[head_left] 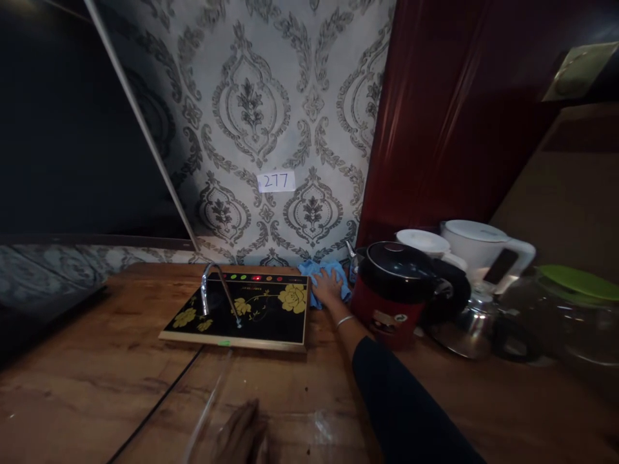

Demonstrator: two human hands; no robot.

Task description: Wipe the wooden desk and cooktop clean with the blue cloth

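Wood counter (135, 303), blk panel (271, 325), blue cloth (316, 265) sitting under my R hand (329, 287).
Counter's running under everything; using panel as ref. Red-and-blk pot (391, 296) is standing to panel's R. My R arm (401, 393) is reaching fwd past panel's R edge, dark-sleeved, angling in from near R, passing just beside pot. Cloth's lying bunched in the gap betw. panel's far R corner & pot, showing no clear long axis; it's directly under R palm, so R is def. the nearer hand. R hand's resting palm down, fingers spreading over cloth, not visibly pinching it. L hand (242, 432) is lying blurred on panel's near side, well apart from cloth; can't tell its grip.
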